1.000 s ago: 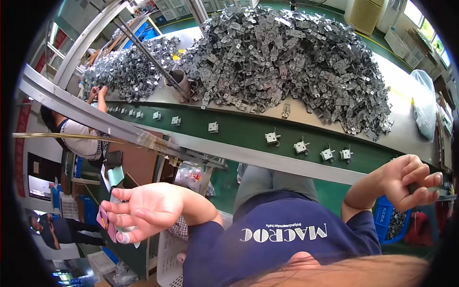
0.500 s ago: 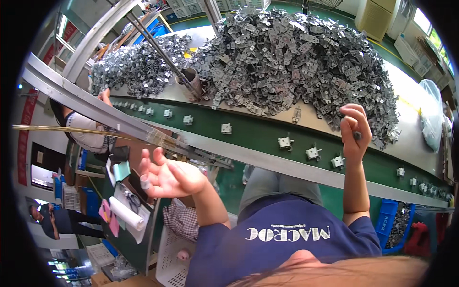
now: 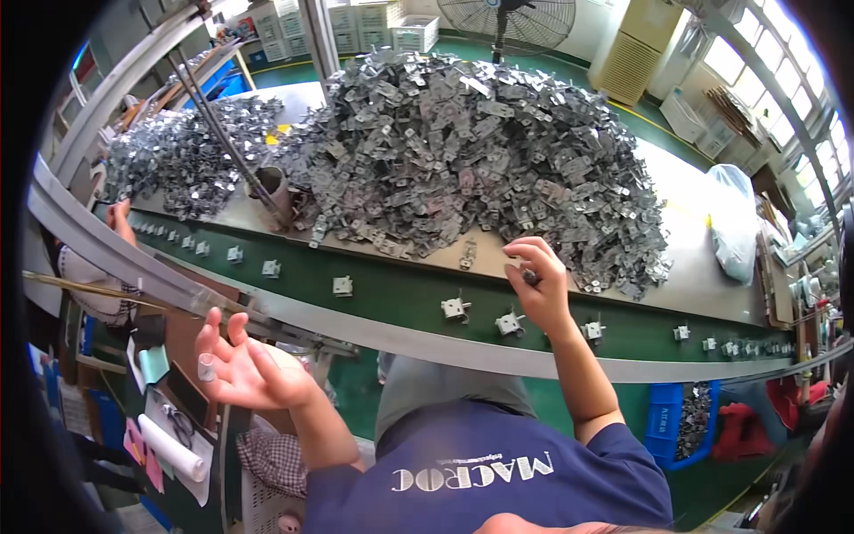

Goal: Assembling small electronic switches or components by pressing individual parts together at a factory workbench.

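Observation:
My left hand [image 3: 260, 372] is open, palm up with fingers spread, just on the near side of the metal rail; a whitish wrap [image 3: 206, 367] covers one fingertip. My right hand [image 3: 547, 298] hovers over the green belt, fingers curled around a small dark piece [image 3: 531, 277] of a kind I cannot make out. Near it on the belt are small white blocks with metal prongs: one white block [image 3: 455, 308] to the left, another block [image 3: 509, 323] closer to the wrist, and a third block [image 3: 592, 331] on the right.
A big heap of grey metal brackets [image 3: 480, 151] covers the table behind the belt, beside a smaller heap [image 3: 200, 147]. An upright tube [image 3: 274, 198] holds rods. The metal rail [image 3: 427, 341] runs between me and the belt. Another person's hand [image 3: 118, 218] is at far left.
The view has shifted, so the scene sits lower and further left. My right hand has moved left along the belt, fingers still curled. My left hand stays open.

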Tool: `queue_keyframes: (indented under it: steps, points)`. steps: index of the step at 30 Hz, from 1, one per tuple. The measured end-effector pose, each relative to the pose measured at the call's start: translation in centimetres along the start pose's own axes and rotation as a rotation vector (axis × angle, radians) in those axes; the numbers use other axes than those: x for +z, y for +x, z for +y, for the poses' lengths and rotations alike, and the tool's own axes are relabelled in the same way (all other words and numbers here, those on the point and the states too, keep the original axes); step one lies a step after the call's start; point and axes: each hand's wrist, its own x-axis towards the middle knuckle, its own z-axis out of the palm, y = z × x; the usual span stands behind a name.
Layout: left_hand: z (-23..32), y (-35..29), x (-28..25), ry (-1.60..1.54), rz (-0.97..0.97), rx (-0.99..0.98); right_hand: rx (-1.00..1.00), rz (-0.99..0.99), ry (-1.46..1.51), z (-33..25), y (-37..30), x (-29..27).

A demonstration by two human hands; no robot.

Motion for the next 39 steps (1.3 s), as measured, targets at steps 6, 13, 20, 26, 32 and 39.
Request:
queue_keyframes:
  steps: [6, 13, 20, 26, 32, 39]
  points:
    - [-0.4, -0.6, -0.2, -0.008, -0.081, -0.039, -0.012, 0.006, -0.053, 0.1, -0.4, 0.5]
    - [-0.6, -0.8, 0.2, -0.03, -0.129, -0.068, -0.002, -0.017, -0.043, 1.1, -0.5, 1.5]
    - [-1.3, -0.9, -0.4, -0.047, -0.191, -0.129, 0.013, -0.013, -0.051, 1.7, -1.1, 2.6]
    - [-1.8, -2.5, 0.7, -0.08, -0.214, -0.199, 0.079, 0.042, -0.123, 2.8, -1.4, 0.7]
    - [-3.0, -4.0, 1.0, -0.084, -0.245, -0.326, -0.05, 0.028, -0.239, 5.7, -2.9, 1.4]
    - [-3.1, -4.0, 0.9, -0.032, -0.295, -0.367, 0.052, 0.037, -0.153, 6.0, -3.1, 1.5]
